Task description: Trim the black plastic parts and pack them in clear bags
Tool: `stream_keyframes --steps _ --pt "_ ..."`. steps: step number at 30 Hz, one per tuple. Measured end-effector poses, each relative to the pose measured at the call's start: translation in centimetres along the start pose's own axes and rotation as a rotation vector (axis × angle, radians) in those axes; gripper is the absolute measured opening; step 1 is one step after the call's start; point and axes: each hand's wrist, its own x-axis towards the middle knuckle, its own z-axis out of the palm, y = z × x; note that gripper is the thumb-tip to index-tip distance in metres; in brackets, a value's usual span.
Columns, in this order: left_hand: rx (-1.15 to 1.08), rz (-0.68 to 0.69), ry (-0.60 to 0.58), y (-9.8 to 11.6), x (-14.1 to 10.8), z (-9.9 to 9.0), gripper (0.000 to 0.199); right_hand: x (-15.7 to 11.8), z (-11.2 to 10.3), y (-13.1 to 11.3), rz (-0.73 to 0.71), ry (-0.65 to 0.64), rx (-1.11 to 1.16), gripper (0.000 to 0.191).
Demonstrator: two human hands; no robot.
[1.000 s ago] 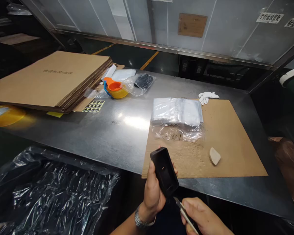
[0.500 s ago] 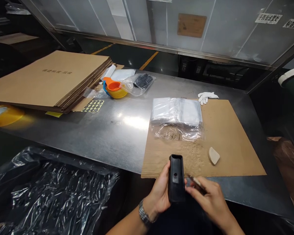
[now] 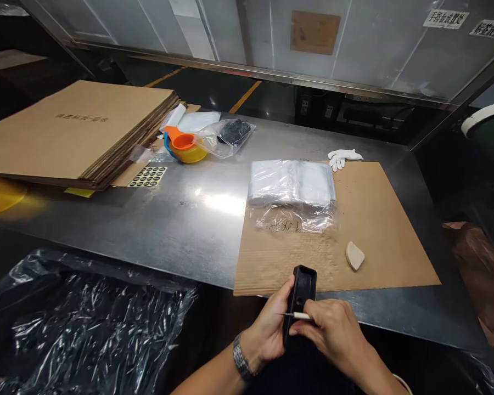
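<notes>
My left hand (image 3: 267, 323) is wrapped round a long black hollow plastic part (image 3: 305, 280), held at the table's front edge. The part's recessed side faces up, and a round hole shows inside it. My right hand (image 3: 333, 329) pinches a slim white-handled tool (image 3: 301, 316), whose thin pointed tip reaches left across the part. Its fingers cover the part's lower right side. Whether the tip touches the part, I cannot tell. Beyond my hands, a beige wedge-shaped block (image 3: 354, 256) rests on a cardboard sheet (image 3: 387, 230).
Clear plastic bags (image 3: 292, 184) lie on the cardboard, near a white glove (image 3: 344, 158). Farther left are stacked cardboard (image 3: 82, 126), an orange cup (image 3: 184, 141), a bagged dark item (image 3: 234, 131) and a sticker sheet (image 3: 148, 176). Black plastic sheeting (image 3: 90, 323) fills the lower left.
My right hand has moved left and over the black part, bringing the white-handled tool across it. The part has shifted slightly right and tilted. The whole view has shifted a little.
</notes>
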Motion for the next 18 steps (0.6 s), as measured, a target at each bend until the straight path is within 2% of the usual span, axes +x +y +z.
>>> stream_keyframes --steps 3,6,8,11,14,18 --pt "0.012 -0.067 -0.016 -0.2 -0.2 -0.1 0.055 0.3 -0.4 0.3 0.009 0.071 -0.02 0.039" --pt "0.081 -0.105 0.039 -0.6 -0.3 -0.4 0.061 0.7 -0.9 1.2 0.035 0.142 -0.046 0.036" --pt "0.115 -0.125 0.057 -0.9 -0.4 -0.6 0.064 1.1 -1.2 2.1 0.091 0.187 -0.059 0.035" --pt "0.129 -0.132 0.024 -1.0 -0.5 -0.9 0.065 2.0 -1.5 3.4 0.219 0.239 -0.007 0.034" --pt "0.144 -0.139 0.011 -0.9 -0.5 -1.1 0.066 2.8 -1.1 4.9 0.309 0.275 0.033 0.038" --pt "0.152 -0.129 0.01 -0.4 -0.6 -1.2 0.065 3.3 0.3 7.1 0.417 0.345 -0.05 0.033"
